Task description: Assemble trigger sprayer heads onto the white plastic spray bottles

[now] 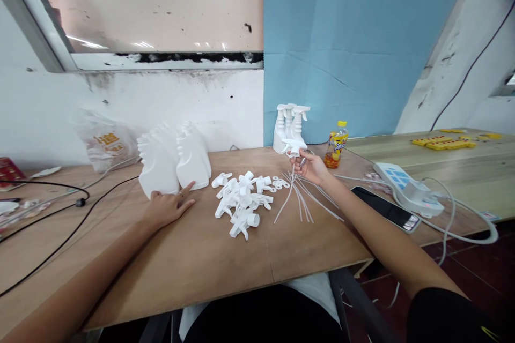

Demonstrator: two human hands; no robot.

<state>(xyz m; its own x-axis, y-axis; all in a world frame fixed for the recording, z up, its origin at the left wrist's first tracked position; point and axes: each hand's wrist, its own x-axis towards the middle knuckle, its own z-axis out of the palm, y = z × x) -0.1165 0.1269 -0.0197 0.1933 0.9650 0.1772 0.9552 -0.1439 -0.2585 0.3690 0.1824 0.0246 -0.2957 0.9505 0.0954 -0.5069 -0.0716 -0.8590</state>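
Note:
My left hand lies flat on the table with its fingers apart, close against the bases of the white plastic bottles. My right hand is closed around a white trigger spray head, held above the table; a thin tube seems to hang from it. Below that hand, several thin clear tubes are fanned out. Between my hands is a loose pile of white spray heads, with small white rings at its right. Behind my right hand stand white bottles with spray heads fitted.
A drink bottle with a yellow cap stands right of my right hand. A phone and a power strip lie beside my right forearm. Black cables cross the left side near a plastic bag. Yellow pieces lie far right.

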